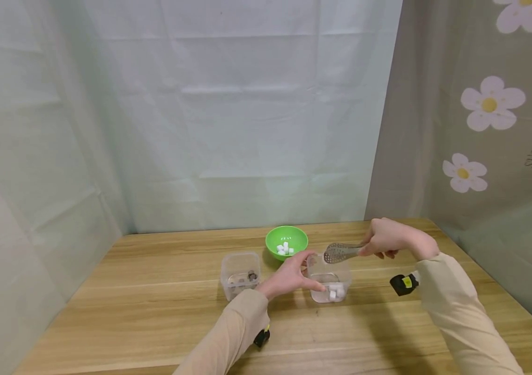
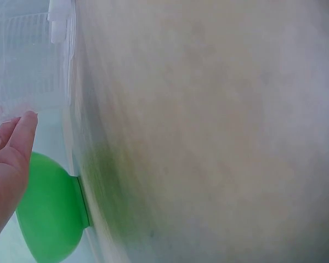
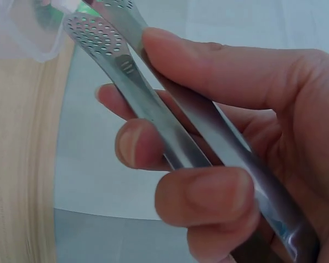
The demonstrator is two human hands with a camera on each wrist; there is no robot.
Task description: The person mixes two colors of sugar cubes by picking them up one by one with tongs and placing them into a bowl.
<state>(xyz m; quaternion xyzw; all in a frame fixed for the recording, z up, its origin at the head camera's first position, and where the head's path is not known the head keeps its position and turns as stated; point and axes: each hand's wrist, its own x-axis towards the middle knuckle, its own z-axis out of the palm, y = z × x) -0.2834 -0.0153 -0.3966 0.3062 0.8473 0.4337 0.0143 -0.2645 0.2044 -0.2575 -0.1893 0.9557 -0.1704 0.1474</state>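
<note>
Metal tongs with perforated ends [image 1: 341,253] are held in my right hand [image 1: 390,238]. In the right wrist view the thumb presses one arm of the tongs [image 3: 164,134] and the fingers curl round the other, with a narrow gap between the heads. The tongs' heads hover over the rim of a clear plastic container [image 1: 318,297]. White cubes [image 1: 337,293] lie in its near right part. My left hand [image 1: 289,278] grips that container, thumb at the near side and fingers at the far side. Just behind the left hand, a green bowl [image 1: 298,239] holds several white cubes [image 1: 285,248].
A second clear container [image 1: 227,273] with small dark pieces [image 1: 252,275] stands left of the left hand. All rest on a wooden table [image 1: 167,291]. Pale curtains [image 1: 247,130] close off the back, and a flowered curtain [image 1: 491,219] the right side.
</note>
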